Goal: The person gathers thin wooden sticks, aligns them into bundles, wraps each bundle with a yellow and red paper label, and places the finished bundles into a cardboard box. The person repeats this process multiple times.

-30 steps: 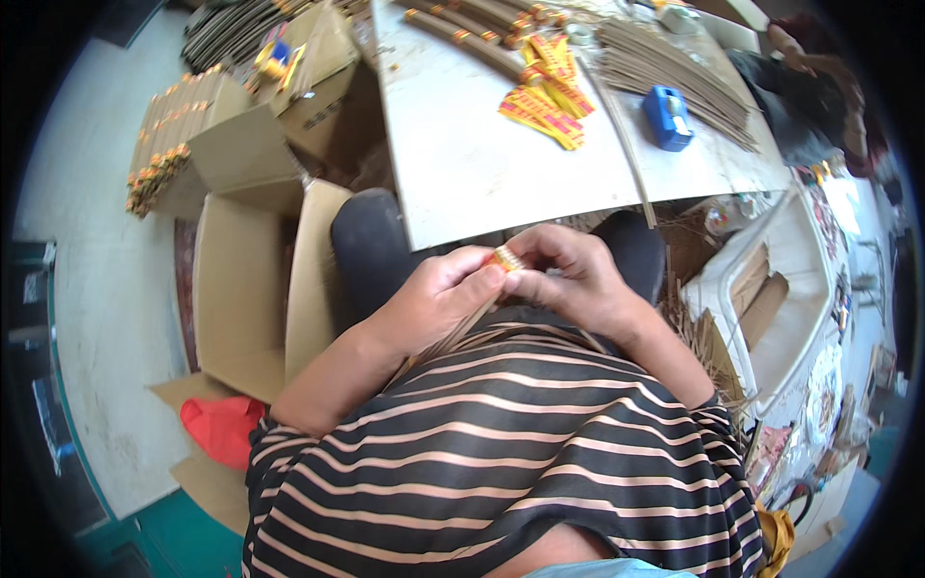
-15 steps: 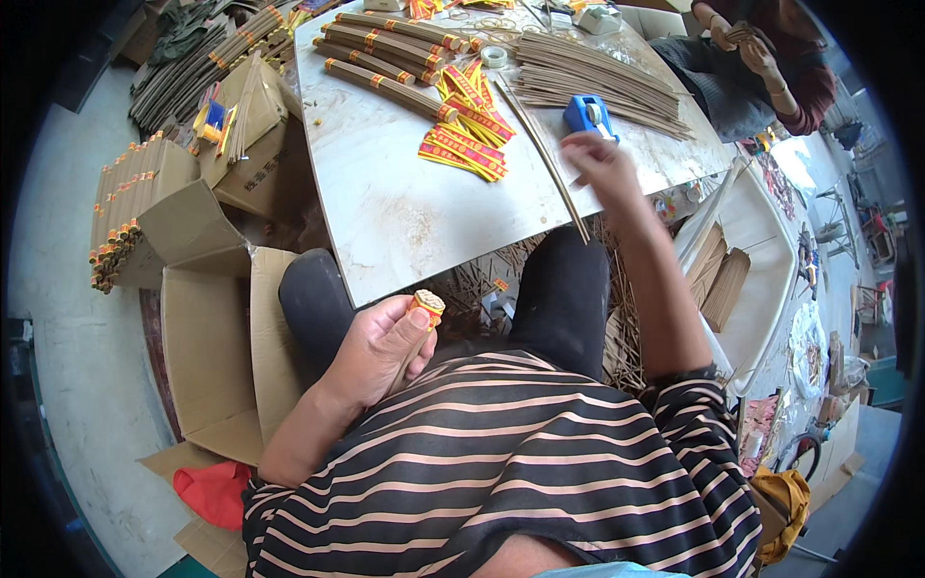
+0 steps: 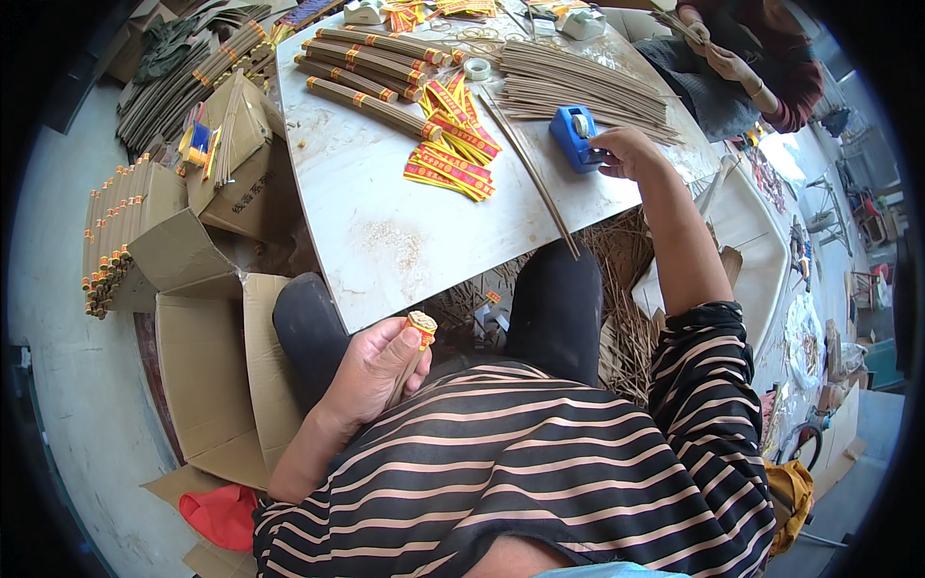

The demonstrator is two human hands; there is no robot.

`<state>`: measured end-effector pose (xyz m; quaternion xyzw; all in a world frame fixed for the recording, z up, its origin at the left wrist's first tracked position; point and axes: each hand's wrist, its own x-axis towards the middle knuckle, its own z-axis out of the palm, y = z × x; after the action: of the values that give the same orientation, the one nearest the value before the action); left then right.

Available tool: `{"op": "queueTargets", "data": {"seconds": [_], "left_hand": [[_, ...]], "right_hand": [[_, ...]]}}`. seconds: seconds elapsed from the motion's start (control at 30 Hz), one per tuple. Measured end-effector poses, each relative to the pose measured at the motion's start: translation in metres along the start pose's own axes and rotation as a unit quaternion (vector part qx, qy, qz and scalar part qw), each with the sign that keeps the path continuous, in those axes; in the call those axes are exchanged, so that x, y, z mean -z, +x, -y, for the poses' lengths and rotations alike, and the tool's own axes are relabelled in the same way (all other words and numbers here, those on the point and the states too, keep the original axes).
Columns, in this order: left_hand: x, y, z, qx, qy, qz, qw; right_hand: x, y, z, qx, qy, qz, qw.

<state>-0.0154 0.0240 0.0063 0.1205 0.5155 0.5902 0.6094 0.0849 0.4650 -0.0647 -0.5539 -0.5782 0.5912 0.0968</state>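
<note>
My left hand (image 3: pixel 369 370) is wrapped round a bundle of thin brown incense sticks (image 3: pixel 421 324) in front of my belly. A red and yellow paper band circles its upper end. My right hand (image 3: pixel 633 154) reaches over the table to a blue tape dispenser (image 3: pixel 567 142). Its thumb and fingers are pinched at the dispenser's near right end, where the tape comes off; the strip itself hardly shows. Left of the dispenser, a few loose sticks (image 3: pixel 532 173) lie slanting past the table edge. Red and yellow paper labels (image 3: pixel 451 171) are spread beyond them.
Banded stick bundles (image 3: pixel 371 101) lie at the table's far left, with loose sticks (image 3: pixel 588 87) at the back. An open cardboard box (image 3: pixel 198 371) stands by my left leg. More bundles (image 3: pixel 114 226) are stacked farther left. A co-worker (image 3: pixel 732 67) sits across at the right.
My right hand has come to the tape dispenser and pinched at its end; the dispenser now sits turned. My left hand still holds the bundle. The view has shifted slightly.
</note>
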Motion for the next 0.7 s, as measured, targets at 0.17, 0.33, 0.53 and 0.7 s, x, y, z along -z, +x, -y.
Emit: {"op": "queueTargets", "data": {"seconds": [0.17,0.33,0.53,0.7], "left_hand": [[0.001,0.001,0.002,-0.004,0.003,-0.008,1.000],[0.001,0.002,0.003,0.003,0.004,-0.003,1.000],[0.001,-0.002,0.004,-0.001,0.003,-0.009,1.000],[0.001,-0.001,0.003,0.000,0.006,-0.008,1.000]], "right_hand": [[0.008,-0.005,-0.016,0.018,0.158,0.030,0.987],[0.006,-0.018,-0.044,0.113,0.199,0.058,0.972],[-0.009,-0.017,-0.052,0.095,0.233,-0.022,0.967],[-0.014,-0.014,-0.050,0.085,0.248,-0.044,0.964]]}}
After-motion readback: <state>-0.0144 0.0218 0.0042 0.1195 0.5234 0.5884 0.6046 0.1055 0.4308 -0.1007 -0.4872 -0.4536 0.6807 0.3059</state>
